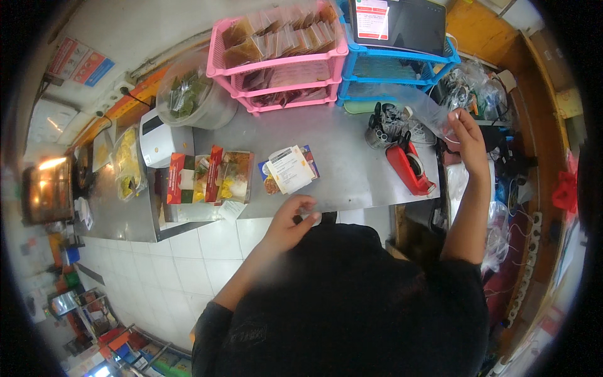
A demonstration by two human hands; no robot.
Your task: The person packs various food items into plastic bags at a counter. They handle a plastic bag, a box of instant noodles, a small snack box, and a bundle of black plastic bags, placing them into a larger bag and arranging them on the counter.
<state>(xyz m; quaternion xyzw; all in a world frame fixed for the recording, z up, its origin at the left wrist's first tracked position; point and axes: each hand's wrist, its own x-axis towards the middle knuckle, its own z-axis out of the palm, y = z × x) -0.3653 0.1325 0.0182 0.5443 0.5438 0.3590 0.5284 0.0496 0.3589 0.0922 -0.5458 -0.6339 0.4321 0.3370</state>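
My right hand (466, 136) is raised over the right end of the metal table (348, 174). It pinches a clear plastic bag (426, 110), which trails to the left above a cup of pens and scissors (379, 136). Below that hand lies a red tape dispenser (406, 165) with a roll of tape in it. My left hand (292, 221) hovers by the table's front edge, its fingers loosely curled and the thumb apart, with nothing plainly held. Just beyond it, printed paper slips (290, 169) rest on a colourful printed packet (268, 184).
Filled packets with red labels (212, 176) lie left, near a white label printer (165, 136) and a clear tub of leaves (188, 99). A pink rack (278, 70) of packets and a blue rack (386, 70) carrying a tablet (400, 23) stand behind. Plastic bags (471, 89) crowd the right.
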